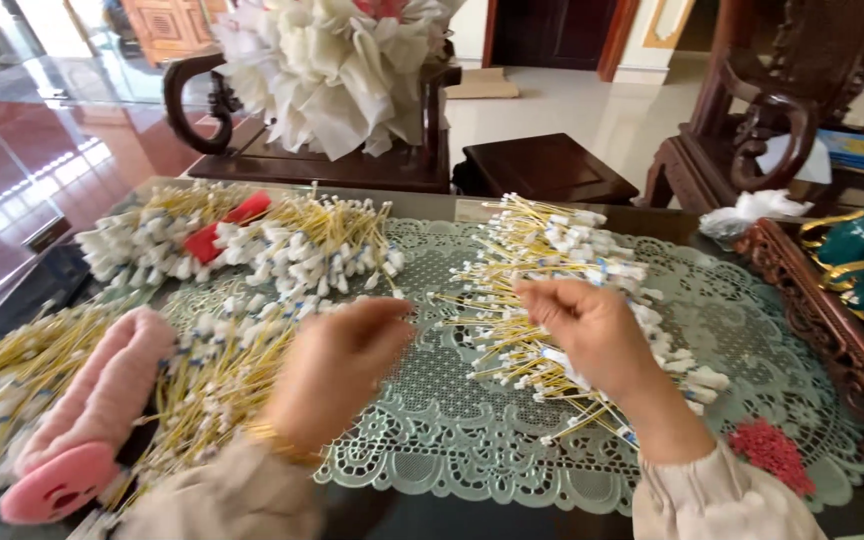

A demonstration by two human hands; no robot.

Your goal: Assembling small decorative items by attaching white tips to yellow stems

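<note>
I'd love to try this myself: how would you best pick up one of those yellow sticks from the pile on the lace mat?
Probably pinch a yellow stick by its thin bare shaft, coming from above at the pile's left edge, where single ends poke out over the lace mat. The white tips look soft and tangled.

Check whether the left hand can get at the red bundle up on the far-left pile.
Probably yes: the left hand is free over the mat, and nothing stands between it and the red bundle, only low piles of sticks.

Both arms wear loose, pale beige long fabric sleeves gathered into soft folds at the cuffs, the left hand (337,365) bare apart from a thin gold-coloured bangle (282,445) at its wrist, the right hand (592,330) bare, without jewellery.
</note>
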